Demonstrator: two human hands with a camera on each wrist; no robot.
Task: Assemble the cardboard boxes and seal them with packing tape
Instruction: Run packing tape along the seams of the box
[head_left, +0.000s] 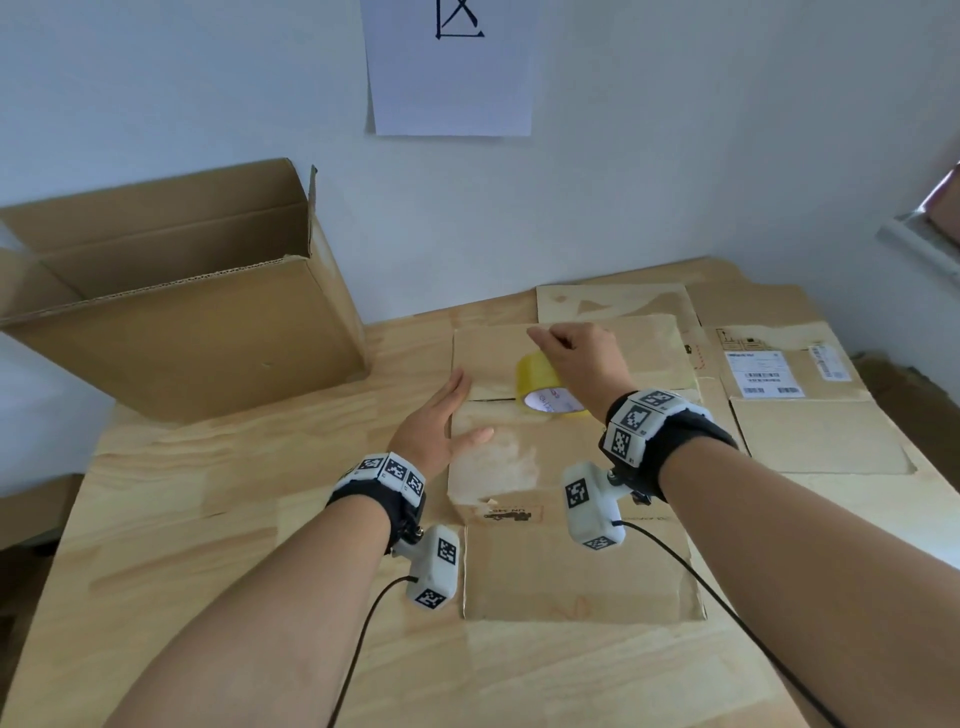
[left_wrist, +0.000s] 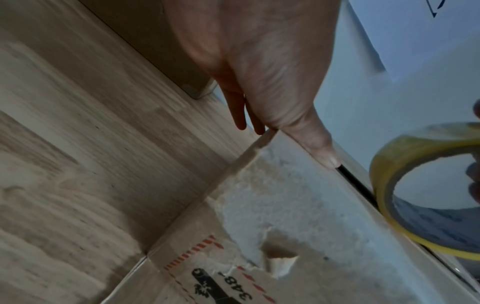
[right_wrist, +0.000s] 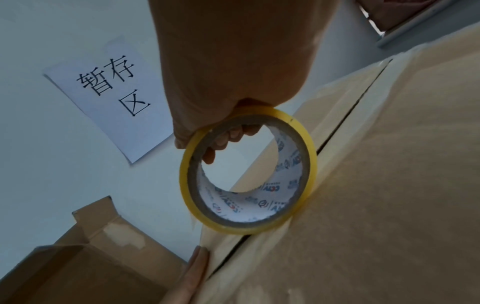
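Yellow tape roll (right_wrist: 248, 170) w/ white core, on box seam (head_left: 491, 400)

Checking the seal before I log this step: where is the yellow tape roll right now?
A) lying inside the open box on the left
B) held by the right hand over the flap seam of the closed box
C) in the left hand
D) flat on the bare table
B: the right hand grips the yellow tape roll at the flap seam of the closed box, while the left hand lies flat on that box's left edge.
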